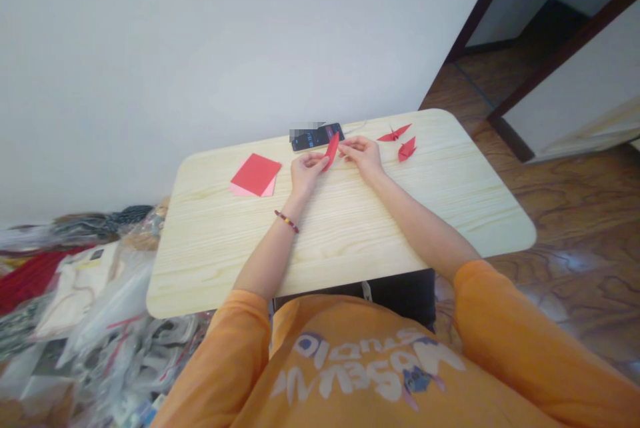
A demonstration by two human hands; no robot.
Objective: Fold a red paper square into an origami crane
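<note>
A narrow folded piece of red origami paper (pixel 333 149) is held up over the middle of the table. My left hand (pixel 307 171) pinches its lower end between thumb and fingers. At its right edge is my right hand (pixel 363 153), thumb and index finger pressed together; whether they grip the paper's edge is too small to tell. To the right lie two folded red paper cranes, one with spread wings (pixel 395 134) and one more compact (pixel 407 149). On the left rests a stack of square sheets, red paper (pixel 257 173) over pink paper (pixel 240 189).
A lit phone (pixel 316 137) lies behind my hands near the wall, a pale cable (pixel 356 128) beside it. The light wooden table (pixel 210 241) has rounded corners. Bagged goods (pixel 115 321) crowd the floor at left. A doorway opens at the right.
</note>
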